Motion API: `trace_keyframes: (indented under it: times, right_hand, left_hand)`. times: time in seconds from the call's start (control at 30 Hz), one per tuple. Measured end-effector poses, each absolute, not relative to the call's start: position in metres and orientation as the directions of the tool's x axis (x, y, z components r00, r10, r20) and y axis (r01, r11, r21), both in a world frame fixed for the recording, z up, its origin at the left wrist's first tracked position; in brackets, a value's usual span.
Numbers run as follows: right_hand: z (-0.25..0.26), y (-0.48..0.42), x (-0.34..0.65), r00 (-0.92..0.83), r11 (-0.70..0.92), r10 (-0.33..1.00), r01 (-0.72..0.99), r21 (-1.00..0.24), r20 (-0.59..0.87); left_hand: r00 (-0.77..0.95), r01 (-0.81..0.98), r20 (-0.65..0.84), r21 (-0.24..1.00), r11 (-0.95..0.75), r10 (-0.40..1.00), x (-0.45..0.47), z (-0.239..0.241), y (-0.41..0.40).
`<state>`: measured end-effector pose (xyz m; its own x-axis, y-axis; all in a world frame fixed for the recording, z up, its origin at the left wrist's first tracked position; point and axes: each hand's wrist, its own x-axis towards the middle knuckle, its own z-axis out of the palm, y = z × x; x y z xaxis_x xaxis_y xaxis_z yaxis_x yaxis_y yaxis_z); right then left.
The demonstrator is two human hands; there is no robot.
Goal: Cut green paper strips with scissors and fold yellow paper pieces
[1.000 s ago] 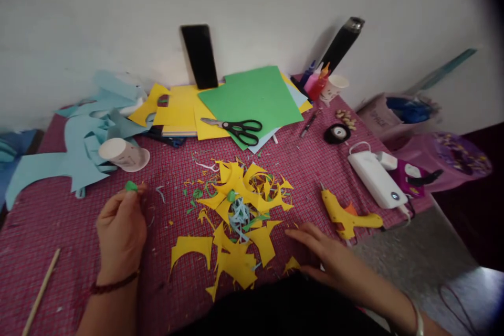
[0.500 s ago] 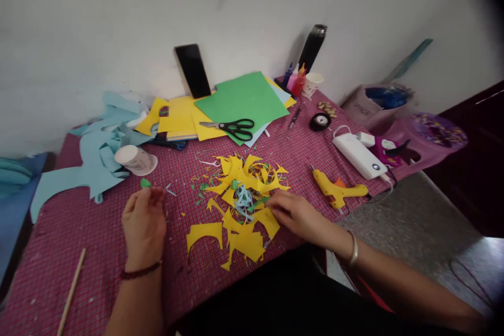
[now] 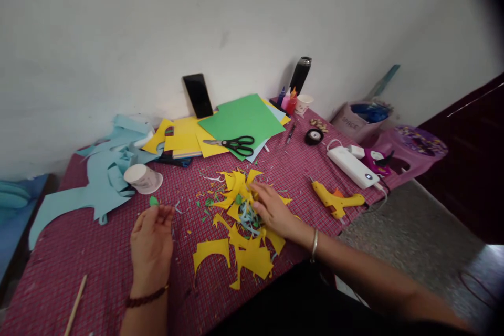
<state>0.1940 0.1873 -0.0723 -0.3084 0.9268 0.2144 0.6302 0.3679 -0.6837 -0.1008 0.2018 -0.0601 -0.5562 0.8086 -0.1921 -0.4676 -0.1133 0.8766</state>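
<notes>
My left hand [image 3: 151, 239] is closed, with a small green paper piece [image 3: 154, 200] showing at its fingertips above the table. My right hand [image 3: 273, 209] lies palm down on the pile of yellow paper scraps [image 3: 234, 186], its fingers loosely stretched and touching them. Thin light blue paper strips [image 3: 249, 216] sit in the pile just beside the right fingers. Larger yellow offcuts [image 3: 254, 257] spread toward the table's front edge, and tiny green and yellow bits are scattered left of the pile. What lies under the right palm is hidden.
Behind the scraps, black-handled scissors [image 3: 238, 145] rest on green paper sheets [image 3: 244, 118]. A paper cup [image 3: 144, 178] lies tipped on the left by light blue offcuts [image 3: 100, 170]. On the right are a yellow glue gun [image 3: 336, 200] and a white power bank [image 3: 350, 167]. A phone [image 3: 198, 95] leans against the wall.
My right hand has moved from the pile's right edge inward and up over the scraps. My left hand still holds the green piece. The camera view has shifted slightly.
</notes>
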Motion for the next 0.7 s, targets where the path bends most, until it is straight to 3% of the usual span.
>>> trace_keyframes:
  times: [0.23,0.43,0.5,0.57,0.7]
  right_hand:
    - [-0.043,0.182,0.146,-0.595,0.534,0.788,0.532,-0.657,0.159]
    - [-0.017,0.181,0.152,-0.797,0.701,0.574,0.36,-0.616,0.187]
    - [-0.013,0.188,0.167,-0.745,0.679,0.623,0.363,-0.638,0.239]
    - [-0.015,0.197,0.186,-0.598,0.591,0.755,0.443,-0.674,0.269]
    - [-0.029,0.203,0.227,-0.409,0.404,0.895,0.577,-0.71,0.178]
  left_hand:
    - [-0.533,-0.521,-0.264,0.851,-0.066,0.804,-0.101,-0.055,0.203]
    - [-0.534,-0.532,-0.294,0.846,-0.044,0.793,-0.099,-0.054,0.204]
    - [-0.528,-0.54,-0.303,0.841,-0.038,0.794,-0.1,-0.055,0.203]
    - [-0.519,-0.558,-0.317,0.829,-0.033,0.794,-0.101,-0.055,0.203]
    - [-0.499,-0.595,-0.367,0.804,-0.002,0.785,-0.106,-0.057,0.204]
